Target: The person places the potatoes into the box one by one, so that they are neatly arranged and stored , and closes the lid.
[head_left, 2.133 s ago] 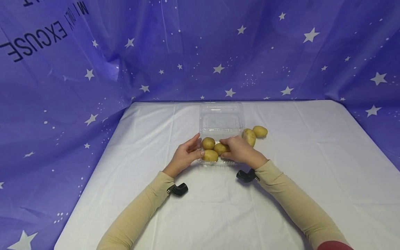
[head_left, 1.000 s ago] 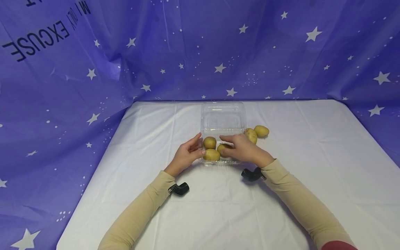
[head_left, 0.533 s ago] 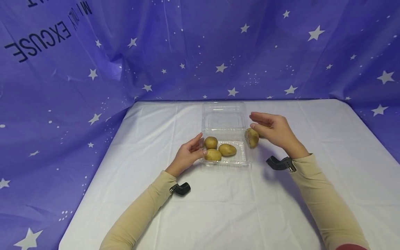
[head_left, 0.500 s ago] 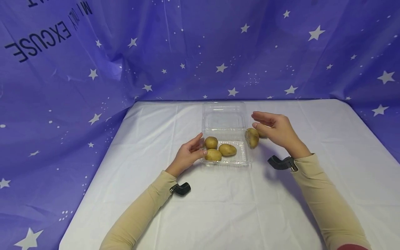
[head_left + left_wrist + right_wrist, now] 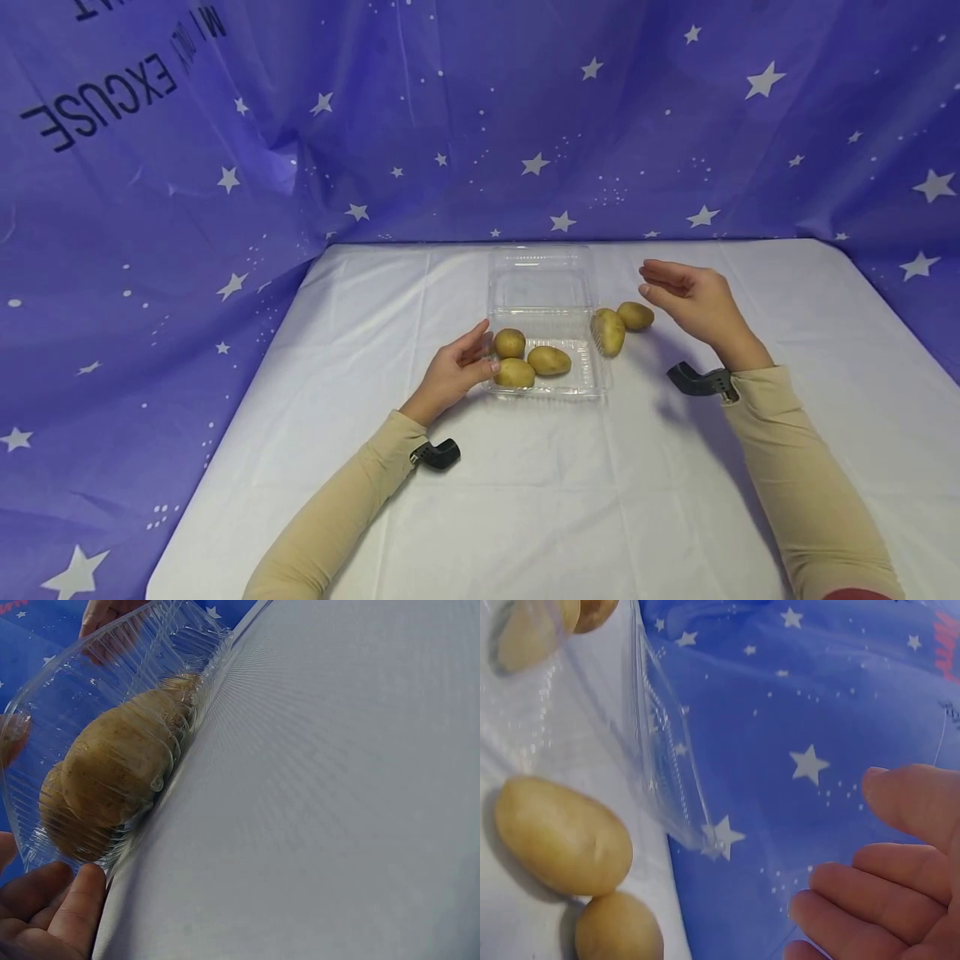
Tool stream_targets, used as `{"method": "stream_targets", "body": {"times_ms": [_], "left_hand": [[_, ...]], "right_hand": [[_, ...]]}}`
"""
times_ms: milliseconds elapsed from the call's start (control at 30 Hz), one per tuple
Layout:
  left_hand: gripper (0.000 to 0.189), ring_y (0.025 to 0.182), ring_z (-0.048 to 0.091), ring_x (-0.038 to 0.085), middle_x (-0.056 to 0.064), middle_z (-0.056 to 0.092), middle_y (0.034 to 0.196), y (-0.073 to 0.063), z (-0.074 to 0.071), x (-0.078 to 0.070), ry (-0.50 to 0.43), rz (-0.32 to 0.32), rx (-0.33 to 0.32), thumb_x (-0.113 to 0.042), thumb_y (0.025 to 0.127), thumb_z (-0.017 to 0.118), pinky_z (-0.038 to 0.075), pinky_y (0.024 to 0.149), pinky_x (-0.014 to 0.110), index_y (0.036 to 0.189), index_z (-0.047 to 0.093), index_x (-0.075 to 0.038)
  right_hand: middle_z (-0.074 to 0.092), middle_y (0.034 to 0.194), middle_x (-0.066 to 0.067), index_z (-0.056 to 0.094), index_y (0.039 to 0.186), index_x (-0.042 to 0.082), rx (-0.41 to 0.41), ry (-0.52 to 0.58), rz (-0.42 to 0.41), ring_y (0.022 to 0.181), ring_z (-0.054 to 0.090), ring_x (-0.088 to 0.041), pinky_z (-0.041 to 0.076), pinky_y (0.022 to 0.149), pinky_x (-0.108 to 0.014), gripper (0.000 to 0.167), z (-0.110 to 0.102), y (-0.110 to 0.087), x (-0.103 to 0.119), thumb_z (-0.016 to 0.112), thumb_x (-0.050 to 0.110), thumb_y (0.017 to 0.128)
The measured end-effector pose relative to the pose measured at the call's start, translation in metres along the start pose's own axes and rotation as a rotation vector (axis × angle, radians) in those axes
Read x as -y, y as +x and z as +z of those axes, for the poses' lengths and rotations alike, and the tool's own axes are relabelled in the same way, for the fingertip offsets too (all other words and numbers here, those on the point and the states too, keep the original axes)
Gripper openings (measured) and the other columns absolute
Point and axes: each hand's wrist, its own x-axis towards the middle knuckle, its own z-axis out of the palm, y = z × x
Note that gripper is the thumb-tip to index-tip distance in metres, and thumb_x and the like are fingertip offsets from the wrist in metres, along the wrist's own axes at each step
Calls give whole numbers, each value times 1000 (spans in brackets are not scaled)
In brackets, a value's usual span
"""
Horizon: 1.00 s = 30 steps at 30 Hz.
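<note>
A clear plastic clamshell container [image 5: 582, 379] stands on the table with its lid [image 5: 542, 287] folded back. Three potatoes lie inside: a round potato [image 5: 510, 343], an oval potato [image 5: 514, 373] and another potato [image 5: 550, 361] right of them. My left hand [image 5: 453, 375] holds the container's left side, thumb over the rim and the other fingers along the outer wall. Outside to the right, a large potato [image 5: 611, 332] rests against a smaller potato [image 5: 637, 316]. My right hand [image 5: 697, 304] hovers right of these two, fingers extended and holding nothing.
A white cloth covers the table [image 5: 525, 517]. Behind it hangs a purple-blue star-patterned curtain [image 5: 480, 125], close to the raised lid. Black wrist cameras [image 5: 438, 455] project from both sleeves.
My right hand has let go of the potato in the container and moved right, past the two loose potatoes. My left hand stays at the container's left side.
</note>
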Motion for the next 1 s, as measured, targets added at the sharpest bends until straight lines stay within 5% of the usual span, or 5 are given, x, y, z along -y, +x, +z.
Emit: {"method": "stream_targets", "body": {"times_ms": [200,433,600,833,1000], "left_hand": [[75,140,51,43,27,43,156,0,0,0,8,-6,3,-5,94,69,45,117,45,159,33,-4],[74,139,51,43,27,43,156,0,0,0,5,-1,4,-4,93,69,45,117,46,158,33,-3],[74,139,51,44,27,43,156,0,0,0,6,-1,4,-4,93,69,45,117,47,158,34,-3],[74,139,51,43,27,44,156,-1,-1,-1,5,-4,7,-4,94,69,45,118,47,159,33,-3],[74,139,52,43,27,44,156,-1,-1,-2,16,-2,11,-5,94,68,45,118,47,159,33,-3]], "right_hand": [[62,136,-28,56,143,-3,19,-27,45,96,58,23,48,80,3,54,-6,3,-15,69,23,97],[61,140,-26,55,144,-3,81,-109,72,128,61,-40,45,81,5,59,-6,7,-33,74,23,94],[60,141,-25,54,143,-5,139,-137,60,129,58,-43,42,86,6,62,1,10,-47,77,19,91],[57,144,-27,52,144,-7,235,-201,86,132,57,-44,48,112,-51,65,13,13,-68,77,15,89],[66,132,-28,55,141,-7,235,-273,60,113,66,-36,52,89,-16,65,20,13,-74,81,16,85]]}}
